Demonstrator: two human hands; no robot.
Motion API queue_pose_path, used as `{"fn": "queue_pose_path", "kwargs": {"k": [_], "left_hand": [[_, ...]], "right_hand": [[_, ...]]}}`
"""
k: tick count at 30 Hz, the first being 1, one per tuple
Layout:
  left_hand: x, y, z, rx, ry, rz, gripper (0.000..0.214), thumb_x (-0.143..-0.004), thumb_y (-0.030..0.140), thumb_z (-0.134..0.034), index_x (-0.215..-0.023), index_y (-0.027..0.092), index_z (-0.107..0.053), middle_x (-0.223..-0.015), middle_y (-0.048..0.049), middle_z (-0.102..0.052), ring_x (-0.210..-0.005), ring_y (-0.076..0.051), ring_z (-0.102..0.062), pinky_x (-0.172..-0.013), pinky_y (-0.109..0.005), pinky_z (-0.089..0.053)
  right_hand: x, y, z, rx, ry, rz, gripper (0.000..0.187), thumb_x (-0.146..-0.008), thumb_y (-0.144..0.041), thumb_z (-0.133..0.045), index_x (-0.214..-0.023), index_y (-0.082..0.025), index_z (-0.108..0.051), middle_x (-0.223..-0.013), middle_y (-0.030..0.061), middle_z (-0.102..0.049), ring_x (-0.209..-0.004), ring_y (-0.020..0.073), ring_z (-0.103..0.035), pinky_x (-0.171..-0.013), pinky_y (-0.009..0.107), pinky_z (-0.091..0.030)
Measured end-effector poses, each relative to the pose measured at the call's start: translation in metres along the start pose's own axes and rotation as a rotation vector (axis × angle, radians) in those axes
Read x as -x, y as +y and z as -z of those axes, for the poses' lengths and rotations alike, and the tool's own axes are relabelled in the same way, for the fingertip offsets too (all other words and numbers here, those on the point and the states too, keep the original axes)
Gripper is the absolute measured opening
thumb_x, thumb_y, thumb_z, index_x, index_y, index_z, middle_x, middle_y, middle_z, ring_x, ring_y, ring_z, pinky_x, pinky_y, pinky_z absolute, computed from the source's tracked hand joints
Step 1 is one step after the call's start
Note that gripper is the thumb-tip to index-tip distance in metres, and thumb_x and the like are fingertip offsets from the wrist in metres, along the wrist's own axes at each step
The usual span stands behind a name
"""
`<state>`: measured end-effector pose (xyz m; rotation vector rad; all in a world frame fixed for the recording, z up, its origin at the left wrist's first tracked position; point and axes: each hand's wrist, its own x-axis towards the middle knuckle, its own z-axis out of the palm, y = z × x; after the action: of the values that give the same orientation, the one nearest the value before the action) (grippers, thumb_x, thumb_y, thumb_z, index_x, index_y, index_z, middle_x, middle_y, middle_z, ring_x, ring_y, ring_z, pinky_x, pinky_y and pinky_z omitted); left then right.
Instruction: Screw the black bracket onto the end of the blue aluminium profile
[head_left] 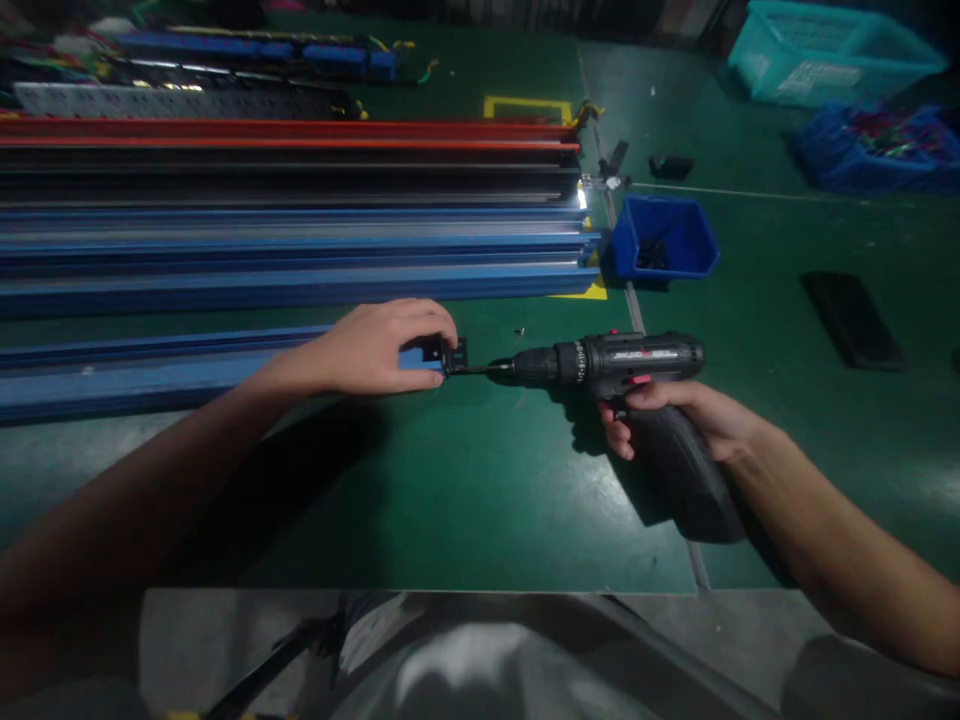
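Observation:
My left hand [382, 345] is wrapped over the right end of a long blue metal rail [187, 365], thumb on the near side and fingers on the far side. A small black end bracket [456, 356] sits at that end, partly hidden by the fingers. In my right hand [682, 415] is a black cordless drill [637, 360], held by its pistol grip with a finger by the trigger. Its long bit points left and reaches the bracket; whether it sits in a screw I cannot tell. A small screw [520, 331] lies on the green table just beyond the bit.
Blue rails [300, 270], black rails [300, 185] and a red rail [300, 132] lie parallel behind. A blue bin [667, 240] holds small dark parts. Farther right are a black phone-like slab [853, 320], a blue container of wires [885, 150] and a teal basket [832, 55].

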<state>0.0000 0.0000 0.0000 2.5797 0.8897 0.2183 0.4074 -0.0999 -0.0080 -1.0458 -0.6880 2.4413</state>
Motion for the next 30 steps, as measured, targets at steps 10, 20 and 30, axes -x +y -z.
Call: {"fn": "queue_pose_path", "kwargs": {"k": [10, 20, 30], "left_hand": [[0.0000, -0.0007, -0.0004, -0.006, -0.002, 0.009, 0.044, -0.092, 0.054, -0.067, -0.124, 0.025, -0.073, -0.142, -0.0071, -0.070, -0.129, -0.029, -0.067, -0.107, -0.040, -0.049], [-0.0005, -0.0001, 0.0000, 0.015, -0.008, 0.010, 0.043, -0.093, 0.052, -0.067, -0.124, 0.024, -0.072, -0.143, -0.0078, -0.069, -0.131, -0.030, -0.066, -0.109, -0.042, -0.049], [0.0014, -0.0003, -0.0009, -0.008, 0.016, 0.083, 0.062, -0.087, 0.058, -0.072, -0.139, 0.025, -0.062, -0.147, -0.0106, -0.060, -0.125, -0.032, -0.066, -0.108, -0.045, -0.052]], "right_hand": [[-0.0013, 0.0019, 0.0004, -0.038, -0.016, -0.006, 0.025, -0.093, -0.028, -0.079, -0.105, -0.008, -0.081, -0.091, 0.0104, -0.084, -0.090, 0.0223, -0.084, -0.088, 0.030, -0.066], [-0.0029, 0.0006, -0.0008, 0.026, -0.042, -0.012, 0.033, -0.092, -0.031, -0.078, -0.116, -0.008, -0.081, -0.111, 0.0145, -0.086, -0.111, 0.0283, -0.084, -0.106, 0.040, -0.063], [-0.0032, 0.0008, -0.0021, 0.005, -0.052, 0.032, 0.029, -0.091, -0.029, -0.078, -0.110, -0.007, -0.081, -0.104, 0.0141, -0.086, -0.102, 0.0254, -0.085, -0.095, 0.033, -0.066]]}}
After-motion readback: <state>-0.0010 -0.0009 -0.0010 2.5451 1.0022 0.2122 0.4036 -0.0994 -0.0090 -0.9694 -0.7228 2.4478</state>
